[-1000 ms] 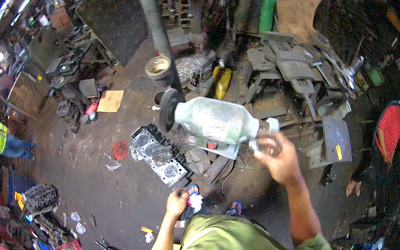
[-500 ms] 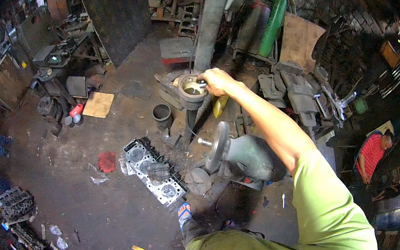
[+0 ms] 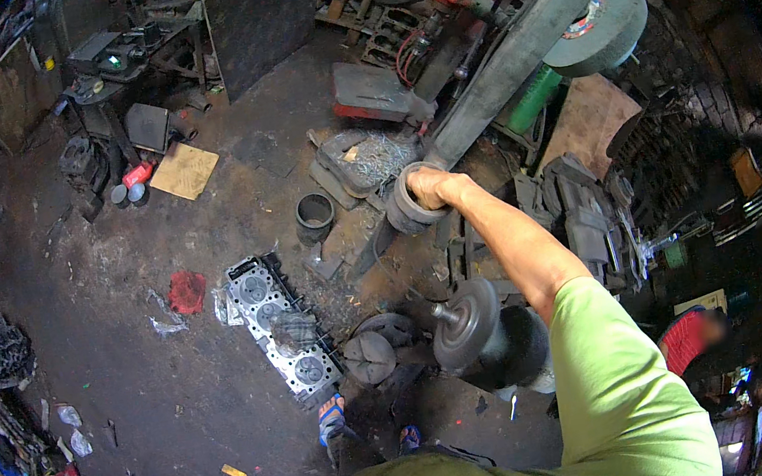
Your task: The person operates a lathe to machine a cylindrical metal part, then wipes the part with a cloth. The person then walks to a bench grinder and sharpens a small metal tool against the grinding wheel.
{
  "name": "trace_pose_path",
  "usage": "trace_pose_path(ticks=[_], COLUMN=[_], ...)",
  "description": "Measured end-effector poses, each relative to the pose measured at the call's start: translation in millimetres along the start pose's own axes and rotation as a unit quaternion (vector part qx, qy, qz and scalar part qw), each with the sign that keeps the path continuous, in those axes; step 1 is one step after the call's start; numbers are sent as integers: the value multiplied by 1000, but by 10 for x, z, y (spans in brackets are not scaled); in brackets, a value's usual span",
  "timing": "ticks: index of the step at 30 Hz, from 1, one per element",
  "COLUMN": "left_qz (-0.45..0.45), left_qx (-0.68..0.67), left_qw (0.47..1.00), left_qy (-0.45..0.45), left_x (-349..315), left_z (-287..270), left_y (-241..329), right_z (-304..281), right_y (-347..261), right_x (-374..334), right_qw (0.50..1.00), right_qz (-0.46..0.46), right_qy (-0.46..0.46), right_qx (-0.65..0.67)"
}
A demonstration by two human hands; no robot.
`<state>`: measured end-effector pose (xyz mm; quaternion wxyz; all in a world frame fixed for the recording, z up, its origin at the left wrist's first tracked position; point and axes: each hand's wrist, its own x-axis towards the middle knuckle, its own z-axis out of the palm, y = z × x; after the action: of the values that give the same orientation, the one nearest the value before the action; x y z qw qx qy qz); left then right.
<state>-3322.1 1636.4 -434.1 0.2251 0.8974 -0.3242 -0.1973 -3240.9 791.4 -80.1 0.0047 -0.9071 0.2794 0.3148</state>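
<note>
My right hand [image 3: 433, 190] reaches into a grey, round, cup-like metal container [image 3: 409, 215] that stands on a dark post [image 3: 373, 250]. The fingers curl down inside the rim; their tips, and whatever they hold, are hidden by the wall. Just behind the container lies a tray heaped with metal scraps [image 3: 381, 157]. A long grey metal column [image 3: 512, 65] slants up to the right from beside it. No part of my left hand can be made out.
A cylinder head [image 3: 282, 326] lies on the floor near my foot, beside a red cloth [image 3: 186, 291]. Close by stand an open metal cylinder [image 3: 315, 216] and a heavy grey machine [image 3: 478, 331]. A grinding wheel [image 3: 598, 26] hangs upper right. A person in red [image 3: 689, 341] is at right.
My right hand has gone from the container's rim, where it pinched a small dark piece, down into its mouth. The view has shifted, showing the scrap tray and grinding wheel more fully.
</note>
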Motion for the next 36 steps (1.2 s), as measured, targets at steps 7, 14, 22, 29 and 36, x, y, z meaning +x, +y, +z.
trace_pose_path(ticks=[7,14,22,29,36], left_qz=[2,13,26,53,202], left_qx=[3,18,27,23,96], left_qw=[1000,1000,999,998,974], left_qy=[-5,-2,-5,-4,25], left_x=[246,337,365,408,467], left_z=[-29,-150,-248,-302,-292], left_y=[45,47,63,126,-129], right_z=[137,81,39,94,35], right_y=[29,13,74,109,76], right_x=[77,75,31,211,140], right_qw=[999,1000,994,996,996], right_qz=[15,12,-92,-20,-33], right_qy=[34,12,-7,-79,-83], right_qx=[4,23,58,24,29])
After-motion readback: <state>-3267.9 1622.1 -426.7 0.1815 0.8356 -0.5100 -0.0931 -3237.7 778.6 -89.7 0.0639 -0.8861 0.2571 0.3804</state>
